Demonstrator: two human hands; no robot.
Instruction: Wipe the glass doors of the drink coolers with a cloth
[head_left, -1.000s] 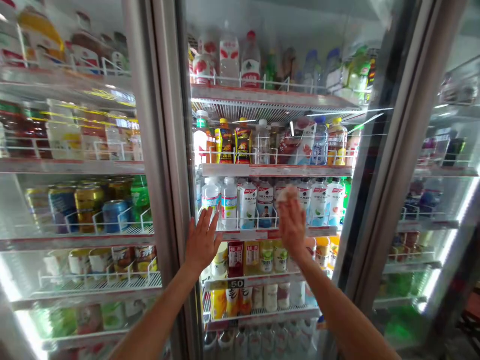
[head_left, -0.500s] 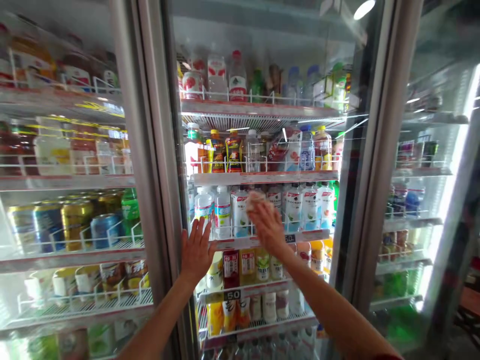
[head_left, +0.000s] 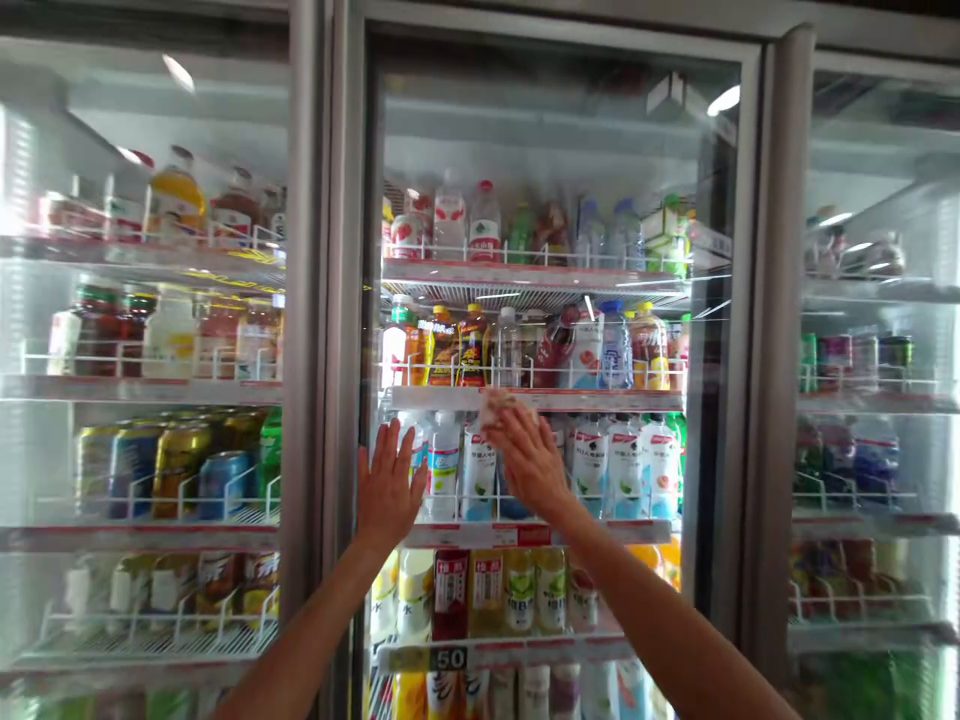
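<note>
My right hand (head_left: 531, 462) presses a crumpled pale cloth (head_left: 495, 408) against the glass door (head_left: 555, 115) of a drinks fridge, under its fingertips. The fingers lie close together and stretched over the cloth. To the left, my left hand (head_left: 388, 490) is flat with fingers spread, at the glass near the metal door frame (head_left: 346, 300); it holds nothing. Behind the glass, white-labelled bottles (head_left: 589, 455) stand on the shelf level with both hands. My right hand covers part of that row.
Upper shelves hold more bottles, such as a blue-capped one (head_left: 615, 345). Juice bottles (head_left: 487, 590) stand below, above a "50" price tag (head_left: 450, 658). Cans (head_left: 180, 460) fill a shelf behind the left door. A thick metal upright (head_left: 780, 330) borders the right door.
The view has tilted upward, so the shelves sit lower in it and the door's top edge shows. My right hand has moved up and left across the glass with the cloth.
</note>
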